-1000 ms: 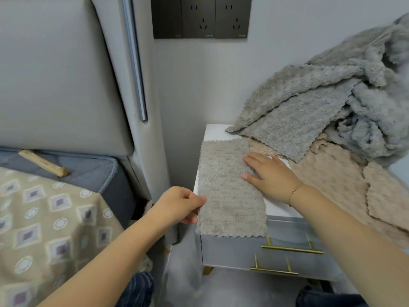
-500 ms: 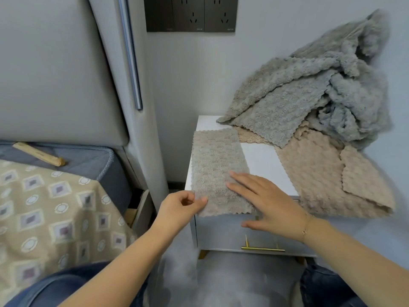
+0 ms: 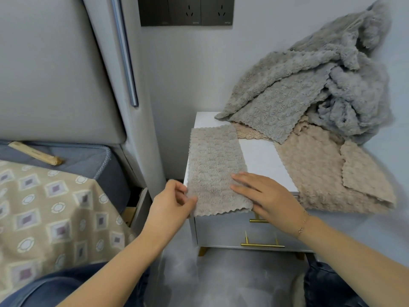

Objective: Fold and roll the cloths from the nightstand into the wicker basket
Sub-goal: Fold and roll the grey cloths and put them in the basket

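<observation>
The left hand (image 3: 171, 203) pinches the folded cloth (image 3: 215, 169) at its near corner; the right hand (image 3: 269, 197) lies flat beside it. Soft, light, floppy: best rolled from this near edge.

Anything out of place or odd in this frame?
A wooden stick lies loose on the mattress edge by the headboard. The beige cloth overhangs the nightstand front. No wicker basket is in view.
</observation>
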The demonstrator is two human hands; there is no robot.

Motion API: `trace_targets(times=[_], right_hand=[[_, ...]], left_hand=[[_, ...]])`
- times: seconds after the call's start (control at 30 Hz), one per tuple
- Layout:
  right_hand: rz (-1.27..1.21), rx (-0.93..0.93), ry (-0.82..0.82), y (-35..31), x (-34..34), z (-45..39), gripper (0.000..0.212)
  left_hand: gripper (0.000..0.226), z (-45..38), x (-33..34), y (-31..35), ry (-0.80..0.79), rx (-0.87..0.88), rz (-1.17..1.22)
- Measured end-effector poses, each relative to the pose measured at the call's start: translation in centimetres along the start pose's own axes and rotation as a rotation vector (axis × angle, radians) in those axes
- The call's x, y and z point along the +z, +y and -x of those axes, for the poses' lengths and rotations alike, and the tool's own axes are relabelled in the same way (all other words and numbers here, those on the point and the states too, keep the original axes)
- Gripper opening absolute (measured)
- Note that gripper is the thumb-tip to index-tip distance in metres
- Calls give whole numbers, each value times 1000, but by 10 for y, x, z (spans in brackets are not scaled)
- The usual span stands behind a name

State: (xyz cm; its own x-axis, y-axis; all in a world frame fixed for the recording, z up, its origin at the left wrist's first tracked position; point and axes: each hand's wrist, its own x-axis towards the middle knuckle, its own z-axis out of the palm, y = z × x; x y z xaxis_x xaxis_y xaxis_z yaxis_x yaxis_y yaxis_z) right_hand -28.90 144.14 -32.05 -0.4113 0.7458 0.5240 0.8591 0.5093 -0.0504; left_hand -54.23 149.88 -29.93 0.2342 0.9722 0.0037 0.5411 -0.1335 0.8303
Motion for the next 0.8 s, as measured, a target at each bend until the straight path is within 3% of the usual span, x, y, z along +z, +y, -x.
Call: trace_targets(times=[0.07, 0.17, 0.23, 0.33, 0.47, 0.53, 0.67, 0.8], right_hand=[[-7, -11, 11, 0, -2, -1, 37], [-41, 16, 10, -2, -5, -4, 33], [-99, 59, 32, -5, -6, -7, 32], [-183, 109, 58, -7, -8, -10, 32], [-344, 210, 60, -2, -9, -11, 27], [-433, 276, 62, 0, -9, -10, 25], [-547, 381, 55, 2, -11, -10, 28], [-551, 473, 53, 1, -11, -12, 38]], left_hand=[[28, 3, -8, -1, 104, 347, -259], [38, 0, -16, -3, -93, 756, -293], [60, -8, -14, -12, -185, 880, -478], [80, -19, -8, -27, -230, 897, -646], [78, -29, -1, -35, -167, 943, -602], [67, -33, 3, -35, -95, 975, -515], [22, -35, 5, -31, 8, 891, -246], [22, -31, 8, -22, 39, 696, -62]])
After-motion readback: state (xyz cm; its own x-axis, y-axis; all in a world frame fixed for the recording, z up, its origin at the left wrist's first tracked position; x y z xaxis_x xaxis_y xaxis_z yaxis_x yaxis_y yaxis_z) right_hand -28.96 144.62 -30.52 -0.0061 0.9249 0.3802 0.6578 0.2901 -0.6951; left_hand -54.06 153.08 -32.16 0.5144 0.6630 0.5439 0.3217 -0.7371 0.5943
